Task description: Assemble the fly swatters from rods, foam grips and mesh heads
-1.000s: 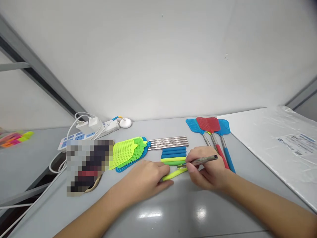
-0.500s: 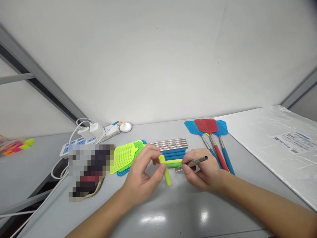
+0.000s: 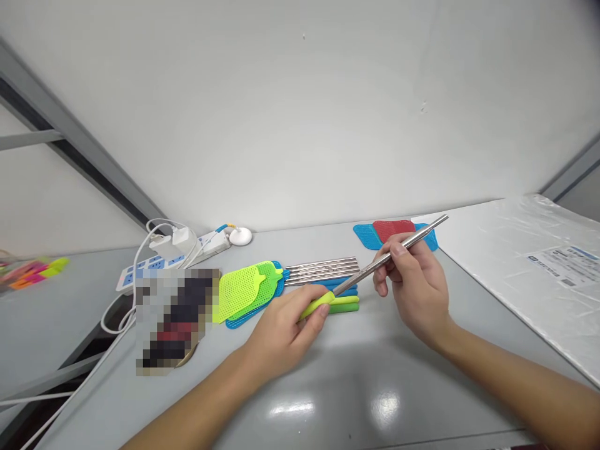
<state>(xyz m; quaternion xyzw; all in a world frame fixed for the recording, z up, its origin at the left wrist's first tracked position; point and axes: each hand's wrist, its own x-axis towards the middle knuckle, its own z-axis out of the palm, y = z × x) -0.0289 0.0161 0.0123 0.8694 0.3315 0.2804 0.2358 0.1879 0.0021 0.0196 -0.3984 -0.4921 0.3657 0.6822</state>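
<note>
My left hand [image 3: 293, 322] is closed around a yellow-green handle sleeve [image 3: 319, 304]. Between the fingers of my right hand [image 3: 417, 284] is a silver metal rod [image 3: 375, 265], slanting up to the right. The rod's lower end meets the mouth of the sleeve; how deep it sits inside I cannot tell. Behind my hands lies a row of metal rods [image 3: 323, 270], with blue, yellow and green handle sleeves [image 3: 345, 307] in front of them. Left of these rest perforated fly swatter heads [image 3: 239, 290] in yellow, green and blue.
Fly swatters with red and blue heads [image 3: 394, 230] lie at the back right, partly behind my right hand. A white wrapped panel [image 3: 506, 250] covers the right side. At left are a power strip [image 3: 150, 269] with white cables and a pixelated object [image 3: 178, 325].
My right hand has swung the rod up and to the right, and its lower end now meets the sleeve. My left hand has tilted the sleeve toward the rod.
</note>
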